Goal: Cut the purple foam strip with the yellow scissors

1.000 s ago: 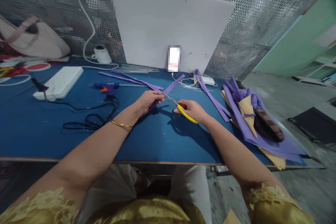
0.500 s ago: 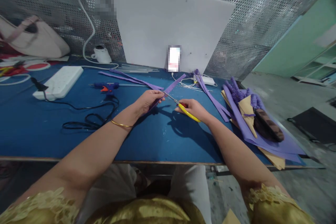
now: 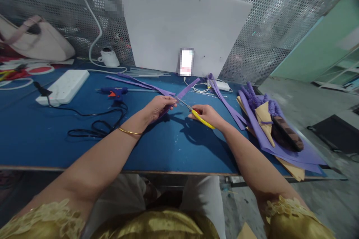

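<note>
two hands (image 3: 183,110), one scissors (image 3: 199,116), one strip (image 3: 187,89)

Blue glue gun (image 3: 113,92), white power strip (image 3: 63,87), lavender bouquet (image 3: 270,119) on blue table (image 3: 42,138)

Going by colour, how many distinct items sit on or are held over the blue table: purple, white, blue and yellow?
Purple: 4 – strip in the left hand (strip), strips at back left, strips at right, bouquet pile
White: 3 – power strip, round device, small adapter
Blue: 1 – glue gun
Yellow: 1 – scissors in the right hand
Total: 9
</note>
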`<state>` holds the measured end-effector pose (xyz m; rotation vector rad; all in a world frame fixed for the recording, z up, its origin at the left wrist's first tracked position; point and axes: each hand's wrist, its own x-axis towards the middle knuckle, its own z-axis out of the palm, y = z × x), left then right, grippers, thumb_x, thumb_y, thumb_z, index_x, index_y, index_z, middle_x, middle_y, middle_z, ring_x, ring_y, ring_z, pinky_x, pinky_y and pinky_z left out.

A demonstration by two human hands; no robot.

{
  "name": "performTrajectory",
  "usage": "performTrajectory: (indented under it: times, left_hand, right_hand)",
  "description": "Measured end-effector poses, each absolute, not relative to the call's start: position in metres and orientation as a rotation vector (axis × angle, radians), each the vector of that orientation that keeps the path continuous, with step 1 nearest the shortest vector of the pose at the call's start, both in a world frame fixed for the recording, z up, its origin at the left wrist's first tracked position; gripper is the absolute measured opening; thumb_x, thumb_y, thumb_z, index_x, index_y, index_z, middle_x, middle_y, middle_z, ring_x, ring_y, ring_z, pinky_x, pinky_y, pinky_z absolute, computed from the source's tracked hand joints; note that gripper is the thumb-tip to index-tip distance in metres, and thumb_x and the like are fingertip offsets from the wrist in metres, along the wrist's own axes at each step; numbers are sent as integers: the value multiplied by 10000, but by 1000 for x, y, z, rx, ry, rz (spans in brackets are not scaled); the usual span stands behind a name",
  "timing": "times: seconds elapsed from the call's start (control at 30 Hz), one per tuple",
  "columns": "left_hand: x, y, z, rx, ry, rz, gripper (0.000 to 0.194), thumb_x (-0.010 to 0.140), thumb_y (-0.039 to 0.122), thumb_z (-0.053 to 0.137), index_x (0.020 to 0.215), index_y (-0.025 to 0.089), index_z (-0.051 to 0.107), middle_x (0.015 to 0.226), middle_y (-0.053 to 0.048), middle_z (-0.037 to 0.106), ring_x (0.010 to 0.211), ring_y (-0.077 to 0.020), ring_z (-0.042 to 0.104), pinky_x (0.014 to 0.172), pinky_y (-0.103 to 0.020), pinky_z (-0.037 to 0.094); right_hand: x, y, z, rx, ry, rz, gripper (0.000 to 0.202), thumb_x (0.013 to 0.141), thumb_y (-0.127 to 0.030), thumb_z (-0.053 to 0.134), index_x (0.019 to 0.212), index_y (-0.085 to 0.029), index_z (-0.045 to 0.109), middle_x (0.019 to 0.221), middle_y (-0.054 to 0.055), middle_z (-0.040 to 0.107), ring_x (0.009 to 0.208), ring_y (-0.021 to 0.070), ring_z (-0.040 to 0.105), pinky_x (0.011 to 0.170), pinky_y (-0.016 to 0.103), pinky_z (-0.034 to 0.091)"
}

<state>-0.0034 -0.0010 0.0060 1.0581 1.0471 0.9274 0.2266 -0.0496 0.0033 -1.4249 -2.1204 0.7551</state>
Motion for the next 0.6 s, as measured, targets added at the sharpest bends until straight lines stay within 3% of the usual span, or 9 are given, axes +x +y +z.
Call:
performTrajectory:
  times: [0.6]
  left_hand:
    - [0, -4, 9, 1062, 1056, 1018, 32, 683, 91, 732, 697, 120, 731, 603, -17, 662, 500, -56, 521, 511, -162, 403]
  right_hand:
    - [218, -59, 11, -1564, -2203, 499, 338, 785, -547, 630, 891, -226, 636, 672, -27, 533, 608, 127, 441, 576, 251, 259]
